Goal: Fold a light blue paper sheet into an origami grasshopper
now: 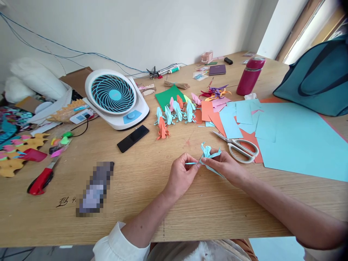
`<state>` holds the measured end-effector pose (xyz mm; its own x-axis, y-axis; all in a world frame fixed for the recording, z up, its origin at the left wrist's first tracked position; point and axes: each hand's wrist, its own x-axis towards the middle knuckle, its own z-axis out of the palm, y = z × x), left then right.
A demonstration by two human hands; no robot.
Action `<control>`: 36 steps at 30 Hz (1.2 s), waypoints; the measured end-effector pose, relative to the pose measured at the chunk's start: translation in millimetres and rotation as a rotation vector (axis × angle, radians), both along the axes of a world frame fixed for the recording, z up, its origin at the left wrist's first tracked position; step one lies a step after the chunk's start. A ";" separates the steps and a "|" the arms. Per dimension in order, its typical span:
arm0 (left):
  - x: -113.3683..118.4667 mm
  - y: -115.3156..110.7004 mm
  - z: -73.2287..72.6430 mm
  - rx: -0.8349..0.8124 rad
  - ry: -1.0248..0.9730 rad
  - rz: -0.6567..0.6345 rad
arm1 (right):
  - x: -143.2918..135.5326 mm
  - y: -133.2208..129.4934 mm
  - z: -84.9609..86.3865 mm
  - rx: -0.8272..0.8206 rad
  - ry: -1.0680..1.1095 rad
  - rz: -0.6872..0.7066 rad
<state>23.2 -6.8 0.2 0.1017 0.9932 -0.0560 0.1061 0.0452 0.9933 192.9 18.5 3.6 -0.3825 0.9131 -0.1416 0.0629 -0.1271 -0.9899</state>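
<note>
Between my two hands is a light blue folded paper figure (207,151) with thin pointed limbs. My left hand (182,173) pinches one narrow limb between thumb and fingertips. Around the body of the figure, my right hand (227,165) is closed, with its thumb on top. Just beyond my right hand lie scissors (241,149) with pale grey handles. Further back stand several finished folded figures, among them an orange one (163,128) in front and light blue ones (178,111) behind.
Light blue sheets (301,139) and orange pieces cover the right side, near a magenta bottle (250,77) and a teal bag (315,79). A white fan (114,96), a black phone (133,138) and a red-handled knife (43,178) lie leftward. Green paper (167,95) is at the back.
</note>
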 end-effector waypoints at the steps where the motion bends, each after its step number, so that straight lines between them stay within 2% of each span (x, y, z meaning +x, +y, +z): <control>1: -0.2 -0.1 0.6 0.015 0.022 -0.007 | 0.0 -0.1 0.1 0.000 0.002 0.006; 6: -0.3 -1.1 1.5 0.119 0.139 -0.027 | -0.6 -0.6 1.4 -0.016 0.016 -0.004; 9: 1.0 -1.5 1.2 0.126 0.122 -0.058 | -0.4 -0.7 0.4 -0.037 0.042 0.006; 16: 1.8 -0.5 0.6 -0.134 -0.136 -0.119 | 3.5 2.1 -7.9 -0.048 0.132 0.069; 20: 1.2 1.6 4.0 -0.199 -0.235 -0.115 | 4.9 4.0 -5.1 -0.047 0.137 0.059; 25: -2.7 4.5 7.3 -0.171 -0.203 -0.092 | 3.8 4.5 1.4 -0.030 0.133 0.044; 32: -9.0 6.8 -0.2 -0.069 -0.073 -0.083 | 1.7 4.2 0.0 -0.019 0.137 0.076; 36: -7.1 5.2 4.2 -0.022 -0.015 -0.084 | 0.7 2.9 1.2 -0.005 0.143 0.096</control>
